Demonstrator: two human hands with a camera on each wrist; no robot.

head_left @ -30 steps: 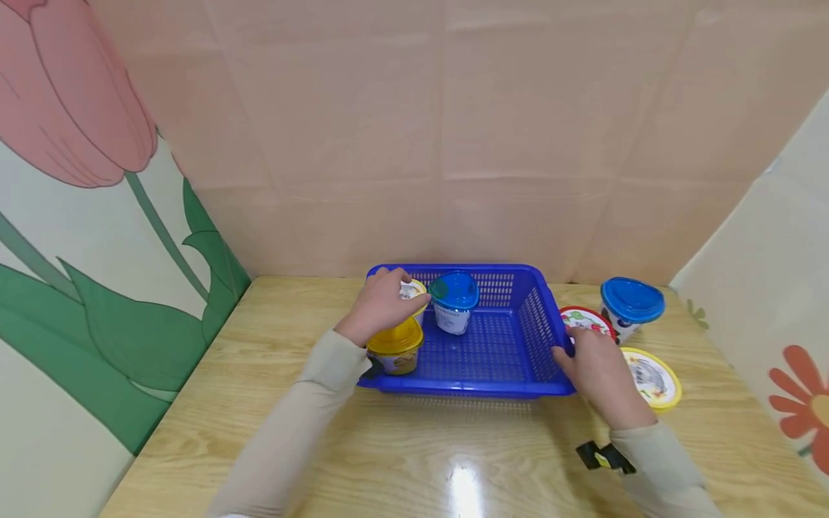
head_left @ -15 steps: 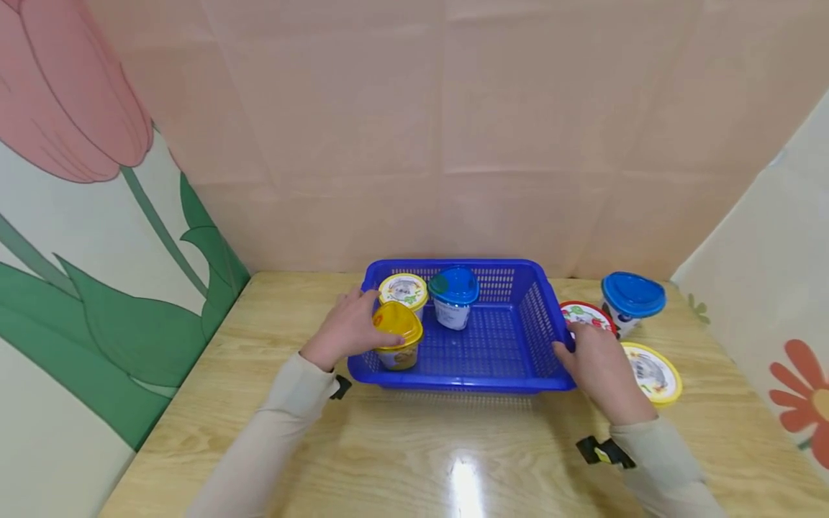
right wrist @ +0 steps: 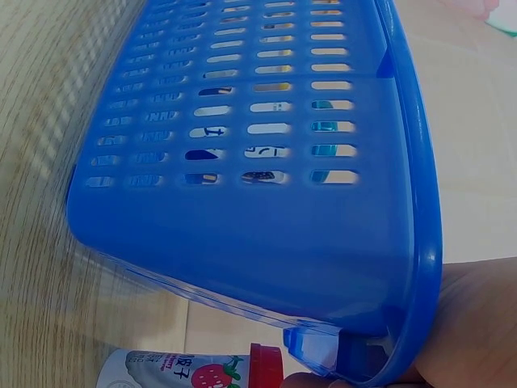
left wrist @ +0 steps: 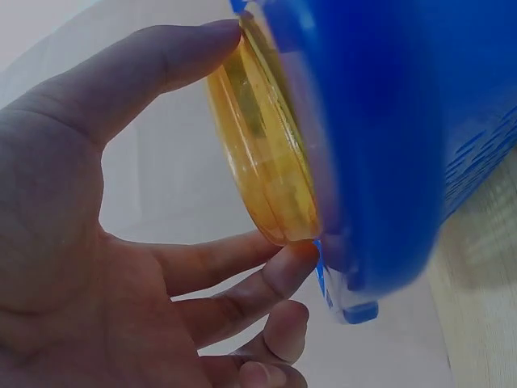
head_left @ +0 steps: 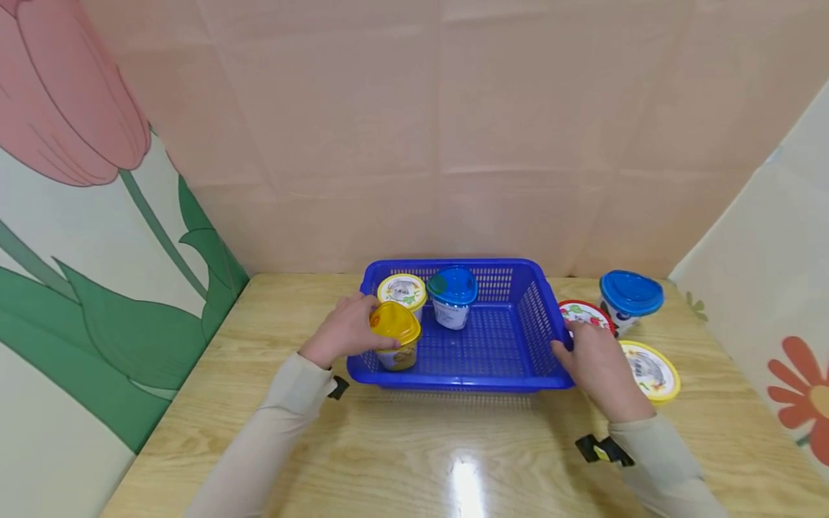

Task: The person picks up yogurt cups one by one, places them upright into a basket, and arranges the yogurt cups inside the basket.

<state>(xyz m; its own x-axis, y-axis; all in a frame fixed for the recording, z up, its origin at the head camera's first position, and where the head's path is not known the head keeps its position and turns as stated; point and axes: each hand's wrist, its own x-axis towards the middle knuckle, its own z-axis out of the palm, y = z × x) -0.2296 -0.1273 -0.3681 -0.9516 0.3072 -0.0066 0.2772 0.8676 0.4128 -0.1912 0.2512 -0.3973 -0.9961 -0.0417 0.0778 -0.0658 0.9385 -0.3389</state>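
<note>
My left hand [head_left: 346, 329] holds a small tub with a clear yellow lid [head_left: 396, 323] at the front left corner of a blue plastic basket [head_left: 453, 382]. In the left wrist view, the thumb and fingers sit on opposite sides of the yellow lid [left wrist: 262, 153]; the basket wall hides the tub's lower part. Behind that tub are a white-and-yellow-lidded tub [head_left: 401, 288] and a blue-lidded tub [head_left: 452, 286], both inside the basket. My right hand [head_left: 599, 367] grips the basket's right rim, its fingers mostly hidden behind the rim in the right wrist view.
Right of the basket stand a red-lidded tub [head_left: 586, 314] with a strawberry print, another blue-lidded tub [head_left: 631, 293] and another white-and-yellow-lidded tub [head_left: 654, 370]. The wooden table [head_left: 414, 453] meets a beige backdrop behind the basket, with printed panels on both sides.
My left hand has drawn back from over the white-and-yellow-lidded tub and come down onto the yellow-lidded tub. The right hand stays on the basket rim.
</note>
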